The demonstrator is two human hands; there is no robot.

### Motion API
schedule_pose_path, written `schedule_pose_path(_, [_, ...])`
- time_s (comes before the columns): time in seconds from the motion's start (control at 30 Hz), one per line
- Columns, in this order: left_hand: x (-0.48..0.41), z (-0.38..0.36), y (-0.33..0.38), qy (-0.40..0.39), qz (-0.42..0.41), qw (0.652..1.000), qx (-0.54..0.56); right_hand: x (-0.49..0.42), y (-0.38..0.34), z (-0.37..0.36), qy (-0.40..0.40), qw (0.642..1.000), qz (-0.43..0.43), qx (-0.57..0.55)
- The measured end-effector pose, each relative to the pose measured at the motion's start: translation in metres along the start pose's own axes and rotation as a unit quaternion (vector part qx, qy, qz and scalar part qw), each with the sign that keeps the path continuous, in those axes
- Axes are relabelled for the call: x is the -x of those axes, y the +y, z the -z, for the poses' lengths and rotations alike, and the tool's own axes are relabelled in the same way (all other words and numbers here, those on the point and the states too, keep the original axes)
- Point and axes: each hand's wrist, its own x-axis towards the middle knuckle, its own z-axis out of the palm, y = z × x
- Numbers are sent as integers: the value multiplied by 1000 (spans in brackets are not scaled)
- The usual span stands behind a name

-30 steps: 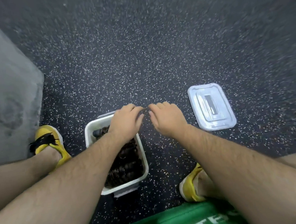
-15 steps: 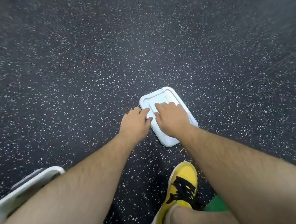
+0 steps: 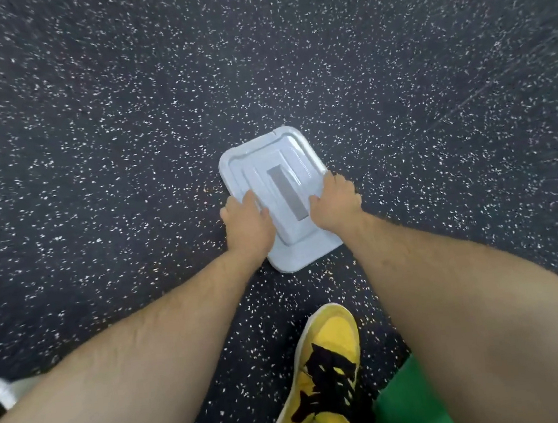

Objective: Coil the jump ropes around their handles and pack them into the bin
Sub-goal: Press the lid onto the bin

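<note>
No writing, brand or number can be read here: the white lid (image 3: 265, 157) looks blank, as do the yellow shoe (image 3: 332, 343) below it and the green cloth (image 3: 411, 404) beside that.

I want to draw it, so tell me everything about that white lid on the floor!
The lid is pale white, plastic-looking, a rounded rectangle with a raised middle and a long grey strip. It sits slanted on the dark speckled floor. The left hand grips its left edge, the right hand its right edge.
</note>
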Motion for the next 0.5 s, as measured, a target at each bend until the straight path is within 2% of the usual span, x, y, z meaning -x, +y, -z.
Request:
schedule_pose_path(0.1, [4, 14, -1, 39, -7, 996, 78, 13, -3, 2, 19, 998, -28, -49])
schedule_pose_path(0.23, [22, 50, -12, 100, -53, 986, 121, 42, -13, 15, 76, 991, -38, -102])
schedule_pose_path(0.37, [61, 114, -21, 158, -46, 973, 160, 82, -53, 44, 98, 981, 24, -167])
schedule_pose_path(0.5, [116, 181, -33, 192, 5, 967, 170, 132, -101, 69, 113, 969, 96, -197])
